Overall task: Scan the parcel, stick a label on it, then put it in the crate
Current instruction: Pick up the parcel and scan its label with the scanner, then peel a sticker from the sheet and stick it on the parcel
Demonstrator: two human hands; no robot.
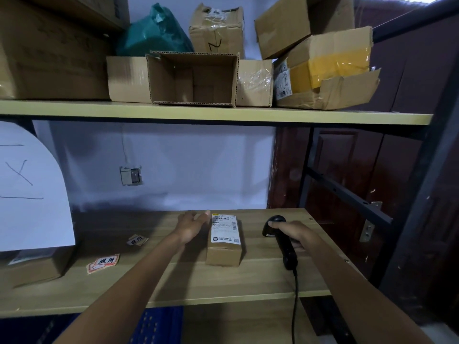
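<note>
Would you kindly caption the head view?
Right hand grips barcode scanner; open left hand beside labelled parcel on wooden shelf.

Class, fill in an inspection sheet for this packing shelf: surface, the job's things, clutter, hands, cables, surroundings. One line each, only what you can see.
Surface: wooden shelf, lit dimly.
Job's things: small cardboard parcel lying flat, printed shipping label on top; black scanner to its right; red-and-white stickers and another one to its left; blue crate below the shelf edge.
Clutter: box with a white sheet at far left.
Hands: left hand open beside the parcel, contact unclear; right hand closed on the scanner's grip.
Cables: scanner cord hangs over the front edge.
Surroundings: upper shelf with cardboard boxes and a green bag; wall socket.
</note>
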